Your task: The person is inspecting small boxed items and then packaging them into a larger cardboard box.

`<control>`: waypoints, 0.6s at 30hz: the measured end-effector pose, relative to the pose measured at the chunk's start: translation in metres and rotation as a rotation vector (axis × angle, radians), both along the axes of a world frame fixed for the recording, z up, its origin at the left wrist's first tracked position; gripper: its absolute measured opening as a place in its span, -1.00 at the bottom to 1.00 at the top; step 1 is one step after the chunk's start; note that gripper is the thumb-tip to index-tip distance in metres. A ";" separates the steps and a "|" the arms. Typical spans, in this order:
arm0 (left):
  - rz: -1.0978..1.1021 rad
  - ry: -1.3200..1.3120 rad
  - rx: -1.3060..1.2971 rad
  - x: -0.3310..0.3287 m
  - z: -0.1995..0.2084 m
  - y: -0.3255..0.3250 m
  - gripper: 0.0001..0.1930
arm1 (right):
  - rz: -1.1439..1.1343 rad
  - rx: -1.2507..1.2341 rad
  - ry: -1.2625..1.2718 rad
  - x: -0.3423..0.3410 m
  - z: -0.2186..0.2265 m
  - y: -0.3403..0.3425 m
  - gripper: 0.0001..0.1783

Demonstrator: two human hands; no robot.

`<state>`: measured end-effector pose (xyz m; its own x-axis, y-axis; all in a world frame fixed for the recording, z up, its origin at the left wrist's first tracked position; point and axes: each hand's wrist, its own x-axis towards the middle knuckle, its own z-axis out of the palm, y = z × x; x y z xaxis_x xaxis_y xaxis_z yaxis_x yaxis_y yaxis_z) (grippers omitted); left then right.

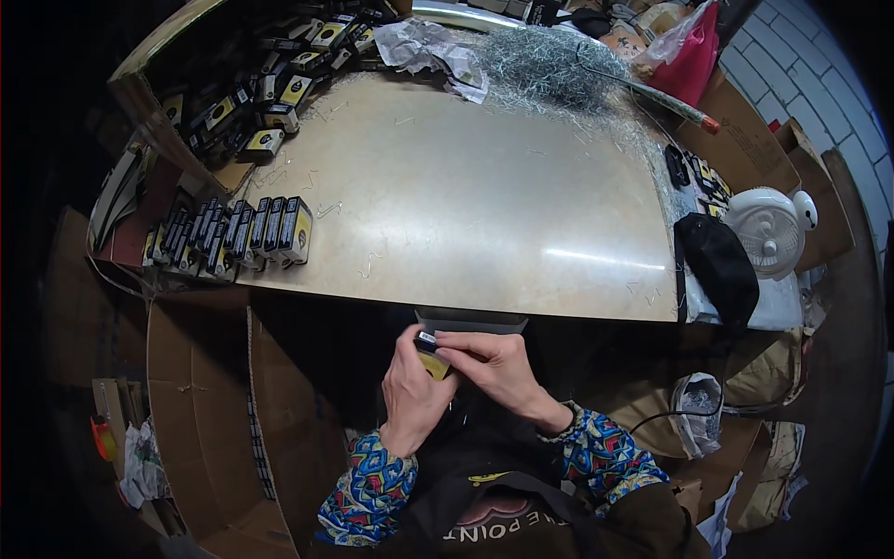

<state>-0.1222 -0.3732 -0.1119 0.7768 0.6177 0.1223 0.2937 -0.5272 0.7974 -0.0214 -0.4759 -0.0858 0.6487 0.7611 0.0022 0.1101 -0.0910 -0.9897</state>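
Observation:
A small black and yellow box (434, 364) is held in front of my body, just below the table's front edge. My left hand (413, 396) wraps round its left side and underside. The fingers of my right hand (495, 365) pinch its upper end, beside a white label. Part of the box is hidden by my fingers. On the table (466, 205), at the near left, a row of similar boxes (296, 229) stands on edge, packed side by side. Many more such boxes (264, 143) lie in a loose heap at the back left.
An open cardboard box (200, 419) stands below the table at the left. Tangled silvery wire clips (549, 70) are heaped at the back, beside crumpled paper (433, 56). At the right are a black pouch (717, 265) and a white fan (769, 238). Loose clips lie scattered over the tabletop.

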 end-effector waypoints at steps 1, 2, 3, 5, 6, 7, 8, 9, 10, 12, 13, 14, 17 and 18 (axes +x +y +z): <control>0.000 0.002 0.000 -0.001 0.000 0.000 -0.28 | -0.053 -0.044 -0.091 -0.003 -0.001 0.001 -0.77; -0.009 -0.008 0.013 -0.002 0.000 0.000 -0.30 | -0.076 -0.020 -0.064 -0.003 -0.003 0.002 -0.77; -0.017 -0.017 0.027 -0.002 0.001 -0.001 -0.32 | -0.077 -0.019 -0.064 -0.002 -0.004 0.002 -0.77; -0.016 -0.044 0.039 -0.002 -0.004 -0.002 -0.34 | -0.113 -0.020 0.065 0.000 -0.006 0.003 -0.77; -0.014 -0.071 0.050 -0.003 -0.006 -0.002 -0.36 | -0.112 -0.020 0.066 -0.002 -0.007 0.003 -0.77; -0.013 -0.070 0.049 -0.002 -0.007 -0.001 -0.36 | -0.138 0.012 0.018 -0.005 -0.009 0.005 -0.77; -0.019 -0.072 0.074 -0.002 -0.007 0.000 -0.37 | -0.166 0.043 -0.031 -0.008 -0.009 0.006 -0.77; -0.025 -0.075 0.099 -0.002 -0.007 0.001 -0.39 | -0.168 0.042 -0.031 -0.011 -0.011 0.007 -0.77; -0.027 -0.074 0.097 -0.002 -0.009 0.004 -0.39 | -0.145 0.076 -0.285 -0.013 -0.013 0.009 -0.77; -0.052 -0.057 -0.014 -0.004 -0.014 0.011 -0.41 | -0.076 0.167 -0.703 -0.015 -0.014 0.010 -0.73; -0.050 -0.057 -0.013 -0.004 -0.014 0.011 -0.41 | -0.075 0.169 -0.703 -0.014 -0.014 0.009 -0.73; -0.065 -0.044 -0.039 -0.002 -0.011 0.010 -0.35 | -0.051 0.171 -0.719 -0.011 -0.015 0.007 -0.72; -0.112 -0.085 0.073 0.008 0.013 0.013 -0.21 | 0.020 0.182 -0.722 0.014 -0.008 0.003 -0.68; -0.145 -0.136 0.205 0.012 0.021 0.015 -0.12 | -0.078 0.140 -0.801 0.027 0.003 0.002 -0.66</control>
